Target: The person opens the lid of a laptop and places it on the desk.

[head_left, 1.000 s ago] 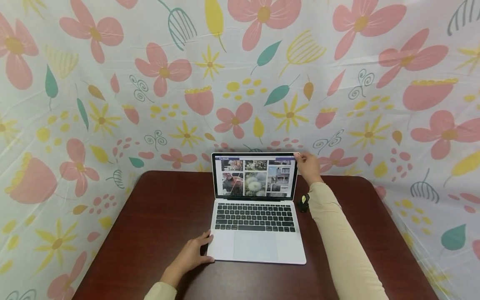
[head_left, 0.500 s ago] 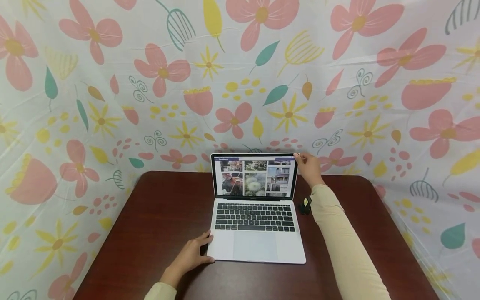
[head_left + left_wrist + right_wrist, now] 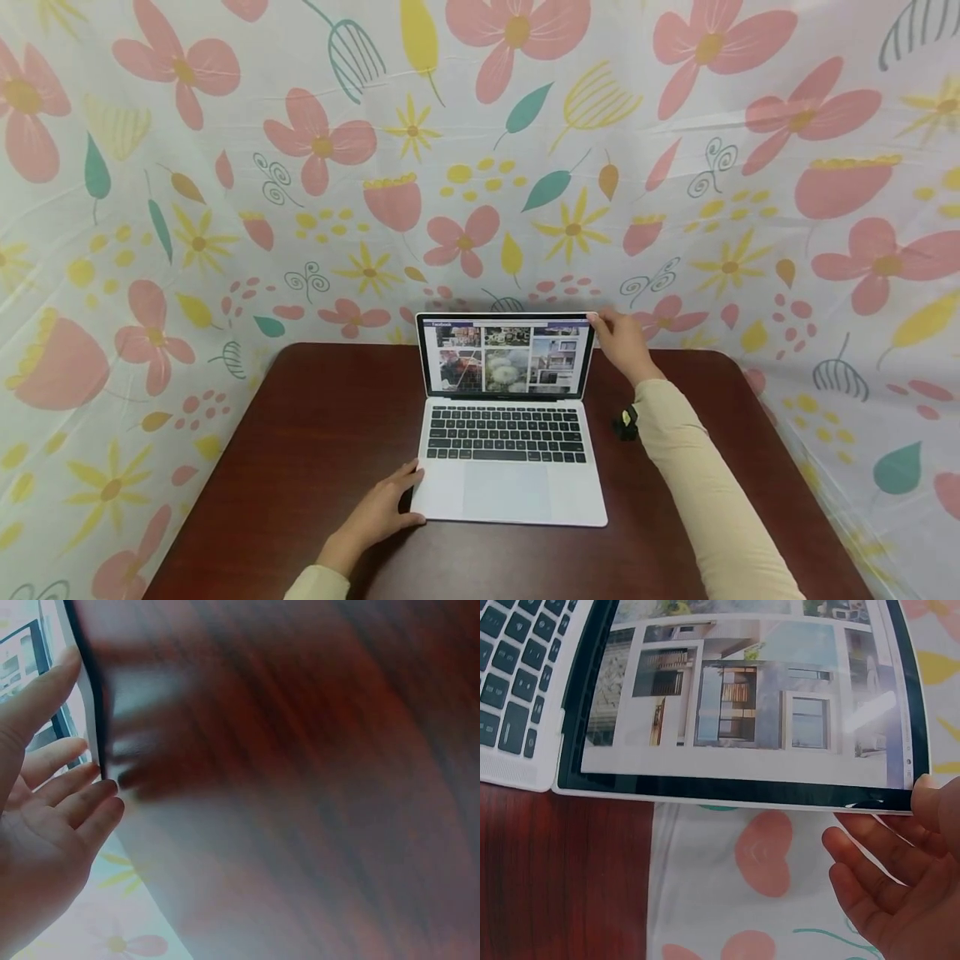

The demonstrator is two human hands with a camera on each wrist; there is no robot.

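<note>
A silver laptop (image 3: 506,492) stands unfolded on the table, its lit screen (image 3: 506,358) showing a page of photos. My left hand (image 3: 382,504) holds the front left corner of the base, thumb at the front edge and fingers along the left side. In the left wrist view its fingers (image 3: 79,802) bend slightly against that edge. At the lid's top right corner, my right hand (image 3: 622,340) pinches the rim. The right wrist view shows the thumb (image 3: 928,796) on the front bezel, with the other fingers behind or beside the lid, partly hidden.
A dark red-brown table (image 3: 337,417) with rounded far corners lies under the laptop. Directly behind it hangs a white cloth (image 3: 247,192) printed with flowers and leaves, close behind the lid. A small black device (image 3: 625,423) sits beside the right sleeve.
The lid's top edge has come slightly down and toward me, with my right hand moving along with it. The left hand stays at its corner. The view has shifted a little.
</note>
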